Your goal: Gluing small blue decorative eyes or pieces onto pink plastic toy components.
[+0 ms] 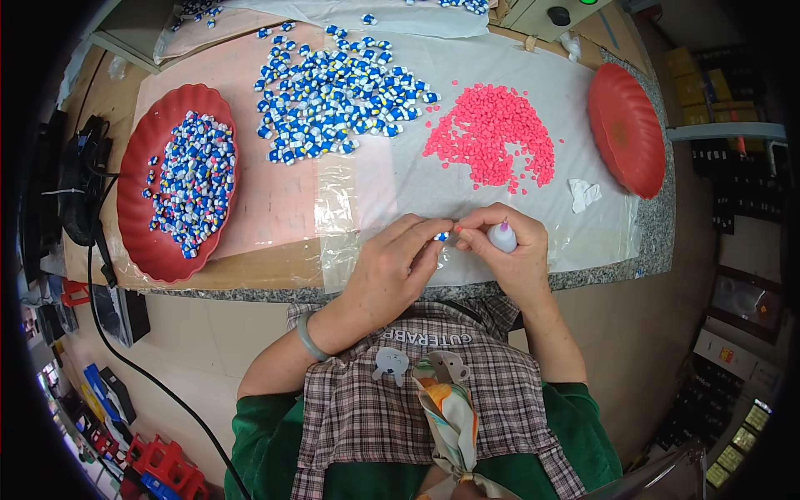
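Near the table's front edge, my left hand [398, 262] pinches a small blue-and-white figure [442, 237] between thumb and fingers. Just to its right, my right hand [510, 254] is closed around a small white squeeze bottle [502, 237] with a purple tip pointing up. Between that hand's thumb and forefinger is a tiny pink piece [458, 229], close to the figure; whether the two touch I cannot tell. Ahead of my right hand lies a spread of pink pieces [492, 125]. Farther left, many loose blue-and-white figures [333, 92] are scattered over the sheet.
On the left, a red scalloped tray [133, 208] holds a heap of similar figures. Another red tray [625, 125], with no pieces visible in it, is at the right. A crumpled white tissue [584, 194] lies near it. Clear plastic film [337, 208] covers the paper-lined table; a black cable [150, 371] hangs off the left side.
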Available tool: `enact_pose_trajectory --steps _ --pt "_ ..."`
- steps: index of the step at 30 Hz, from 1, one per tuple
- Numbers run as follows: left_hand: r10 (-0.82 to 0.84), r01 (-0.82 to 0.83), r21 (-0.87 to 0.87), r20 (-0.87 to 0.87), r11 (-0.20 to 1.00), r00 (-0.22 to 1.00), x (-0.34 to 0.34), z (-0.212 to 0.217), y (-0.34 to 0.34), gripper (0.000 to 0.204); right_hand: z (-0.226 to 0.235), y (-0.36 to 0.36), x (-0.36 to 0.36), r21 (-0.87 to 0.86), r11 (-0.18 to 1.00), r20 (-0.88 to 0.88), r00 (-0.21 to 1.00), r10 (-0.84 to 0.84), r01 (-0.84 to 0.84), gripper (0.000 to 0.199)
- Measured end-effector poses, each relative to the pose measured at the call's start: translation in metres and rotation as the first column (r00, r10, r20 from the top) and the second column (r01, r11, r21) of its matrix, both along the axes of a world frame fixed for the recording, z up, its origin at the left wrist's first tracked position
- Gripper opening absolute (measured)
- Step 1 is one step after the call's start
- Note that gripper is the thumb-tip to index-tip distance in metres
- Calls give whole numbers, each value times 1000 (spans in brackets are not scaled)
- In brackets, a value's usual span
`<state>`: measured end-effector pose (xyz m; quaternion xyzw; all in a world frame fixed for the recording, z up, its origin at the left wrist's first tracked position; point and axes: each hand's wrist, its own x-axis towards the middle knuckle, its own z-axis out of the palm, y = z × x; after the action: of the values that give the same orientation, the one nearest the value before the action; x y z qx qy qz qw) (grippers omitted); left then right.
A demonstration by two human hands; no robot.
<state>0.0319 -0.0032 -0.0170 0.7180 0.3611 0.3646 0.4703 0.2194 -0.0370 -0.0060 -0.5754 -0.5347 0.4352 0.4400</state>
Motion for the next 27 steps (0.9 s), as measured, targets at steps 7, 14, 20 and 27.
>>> enact_pose_trajectory --steps 7,14,20,27 --pt "17 -17 115 5 993 1000 2 -10 0 25 9 -1 -11 169 986 303 952 -50 -2 14" --pt "1 -1 -27 21 1000 1000 2 -1 1 23 7 -3 -12 222 975 371 922 -113 30 22" --pt "25 -22 -101 23 995 999 2 2 4 20 7 0 -13 150 984 218 968 -127 95 18" --pt "23 -20 -188 14 982 1000 2 3 5 20 11 2 -16 287 958 426 895 -129 1 22"
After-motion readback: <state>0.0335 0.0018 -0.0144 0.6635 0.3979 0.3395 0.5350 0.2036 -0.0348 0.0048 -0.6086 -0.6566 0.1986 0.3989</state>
